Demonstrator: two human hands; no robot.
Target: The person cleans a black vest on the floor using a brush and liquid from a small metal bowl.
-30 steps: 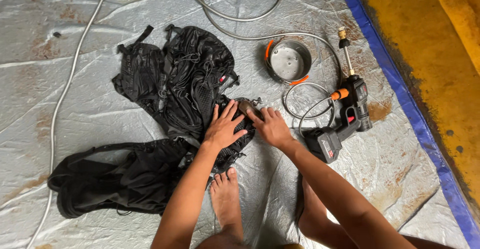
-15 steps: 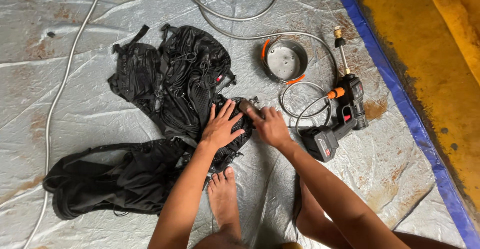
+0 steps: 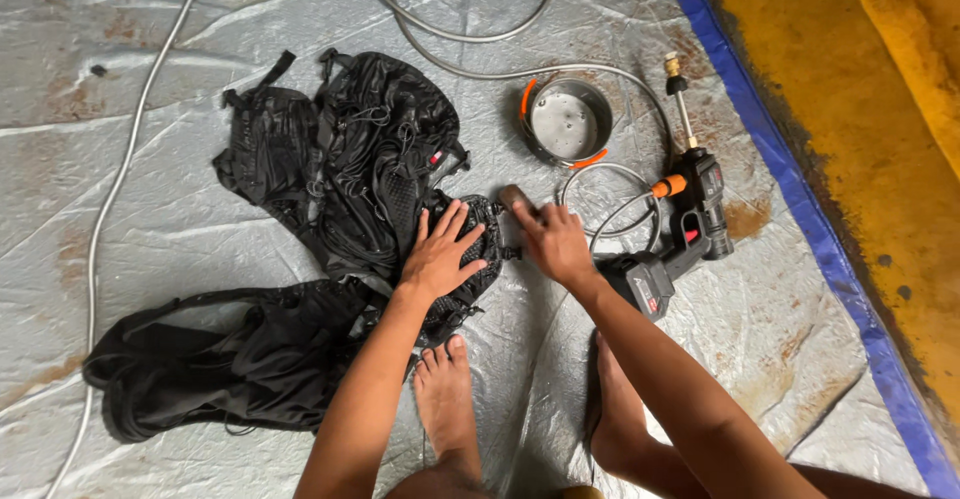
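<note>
The black backpack lies opened out flat on the grey tarp, and my left hand presses on its mesh strap with fingers spread, I'd say to pin it. My right hand curls around 1 small brush at the strap's edge. A metal bowl, a cordless spray gun and its hose sit just right, within reach.

Matt black woven cloth and mesh are seen in the backpack pressed under the left hand. A glossy, wrinkled plastic tarp lies beneath; beyond the right hand, a dull metal bowl.
</note>
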